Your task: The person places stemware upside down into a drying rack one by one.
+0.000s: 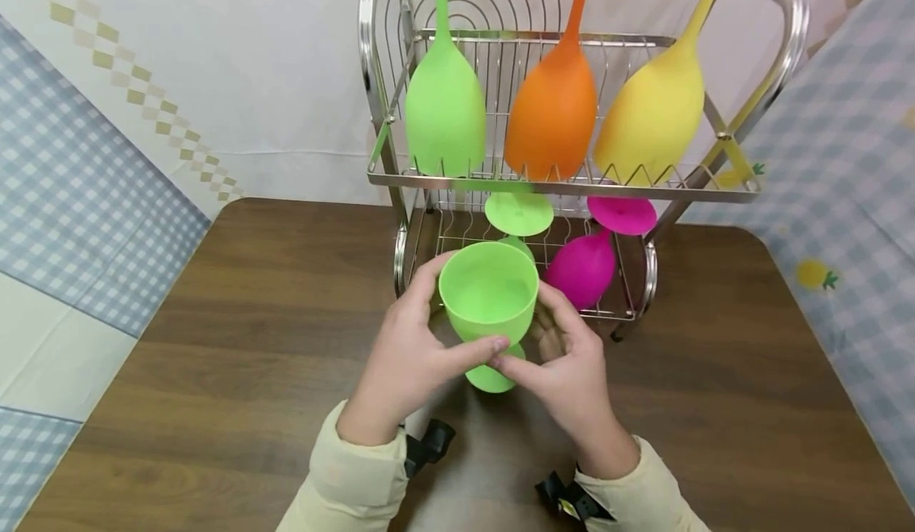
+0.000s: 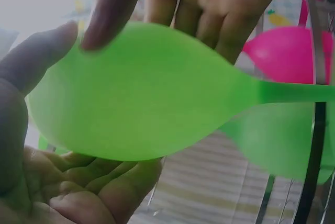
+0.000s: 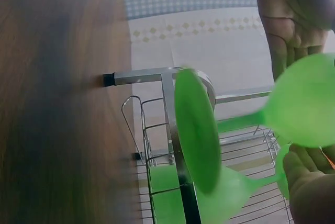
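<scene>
A green plastic goblet (image 1: 489, 290) stands upright between both hands in the head view, its bowl mouth facing up. My left hand (image 1: 403, 353) holds the bowl from the left, and my right hand (image 1: 572, 357) from the right. Both thumbs lie across the front, their tips close together. In the left wrist view the bowl (image 2: 146, 93) lies among the fingers of both hands. The right wrist view shows the round foot (image 3: 197, 130) and stem free of the fingers. Directly behind, another green goblet (image 1: 519, 213) sits upside down on the lower rack tier, beside a magenta goblet (image 1: 586, 266).
A two-tier metal rack (image 1: 557, 189) stands at the back of the wooden table (image 1: 236, 357). Its upper tier carries upside-down goblets: green (image 1: 445, 111), orange (image 1: 554, 111) and yellow (image 1: 654, 111). Checked cloth (image 1: 79, 167) hangs around the table.
</scene>
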`<action>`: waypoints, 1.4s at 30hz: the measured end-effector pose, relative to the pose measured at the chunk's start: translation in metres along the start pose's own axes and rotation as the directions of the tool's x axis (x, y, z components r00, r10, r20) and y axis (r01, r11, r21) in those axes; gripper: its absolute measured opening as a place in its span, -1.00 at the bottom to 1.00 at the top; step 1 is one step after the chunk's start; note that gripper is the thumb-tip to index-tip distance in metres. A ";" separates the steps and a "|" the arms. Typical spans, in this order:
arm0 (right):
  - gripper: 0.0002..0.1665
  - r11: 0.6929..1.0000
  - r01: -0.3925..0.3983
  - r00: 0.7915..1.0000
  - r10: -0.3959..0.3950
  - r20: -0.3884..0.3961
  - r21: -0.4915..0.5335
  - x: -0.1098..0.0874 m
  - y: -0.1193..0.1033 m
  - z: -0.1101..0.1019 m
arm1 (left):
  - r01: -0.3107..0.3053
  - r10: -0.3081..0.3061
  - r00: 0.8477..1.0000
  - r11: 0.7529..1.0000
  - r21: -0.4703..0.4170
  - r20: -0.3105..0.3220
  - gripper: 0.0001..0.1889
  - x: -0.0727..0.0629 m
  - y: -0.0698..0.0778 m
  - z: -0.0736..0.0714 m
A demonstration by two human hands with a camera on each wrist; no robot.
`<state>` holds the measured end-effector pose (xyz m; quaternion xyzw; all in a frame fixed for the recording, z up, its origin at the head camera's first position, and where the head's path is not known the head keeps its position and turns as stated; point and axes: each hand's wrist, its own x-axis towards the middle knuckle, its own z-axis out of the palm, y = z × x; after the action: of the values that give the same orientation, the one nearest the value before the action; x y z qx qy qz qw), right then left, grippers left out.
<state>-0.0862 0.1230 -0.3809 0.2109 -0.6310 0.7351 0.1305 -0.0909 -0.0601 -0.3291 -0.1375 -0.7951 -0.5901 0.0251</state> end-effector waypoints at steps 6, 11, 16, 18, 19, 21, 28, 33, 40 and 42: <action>-0.06 0.999 -0.004 1.000 0.005 -0.023 0.036 0.000 0.001 -0.002 | -0.028 0.027 1.000 0.998 -0.050 -0.008 -0.07 0.000 -0.002 0.009; -0.05 1.000 -0.010 1.000 0.011 -0.019 0.023 0.001 0.002 -0.002 | -0.013 0.013 1.000 0.999 -0.043 -0.003 -0.06 0.002 -0.003 0.008; 0.01 0.998 -0.009 1.000 0.008 -0.020 -0.056 0.004 -0.001 -0.007 | 0.015 -0.014 1.000 0.999 -0.044 0.021 -0.03 0.002 -0.004 0.006; 0.04 0.990 -0.014 1.000 0.012 -0.012 -0.138 0.005 -0.005 -0.012 | 0.034 -0.033 0.999 0.999 -0.035 0.031 -0.01 0.002 -0.004 0.005; 0.05 0.983 -0.016 1.000 0.016 -0.003 -0.183 0.006 -0.007 -0.014 | 0.044 -0.043 0.998 0.999 -0.030 0.036 0.00 0.002 -0.005 0.005; 0.04 0.955 -0.014 1.000 0.021 0.022 -0.296 0.009 -0.011 -0.020 | 0.058 -0.058 0.997 0.998 -0.010 0.048 0.03 0.003 -0.005 0.004; 0.02 0.725 0.143 0.982 -0.022 0.185 -0.673 0.012 -0.027 -0.039 | 0.095 -0.091 0.980 0.995 -0.011 0.179 0.07 0.006 -0.011 0.004; 0.05 0.598 0.271 0.951 -0.042 0.308 -0.754 0.011 -0.036 -0.046 | 0.125 -0.122 0.953 0.992 0.007 0.278 0.10 0.007 -0.013 0.005; 0.04 0.573 0.338 0.921 -0.038 0.387 -0.747 0.010 -0.041 -0.046 | 0.125 -0.138 0.936 0.990 0.060 0.323 0.08 0.005 -0.015 0.005; 0.04 0.559 0.343 0.918 -0.029 0.396 -0.755 0.009 -0.042 -0.045 | 0.117 -0.134 0.934 0.991 0.071 0.332 0.05 0.005 -0.016 0.006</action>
<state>-0.0815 0.1741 -0.3452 0.3169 -0.8822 0.2982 0.1798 -0.0994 -0.0580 -0.3449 -0.1843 -0.8093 -0.5385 -0.1451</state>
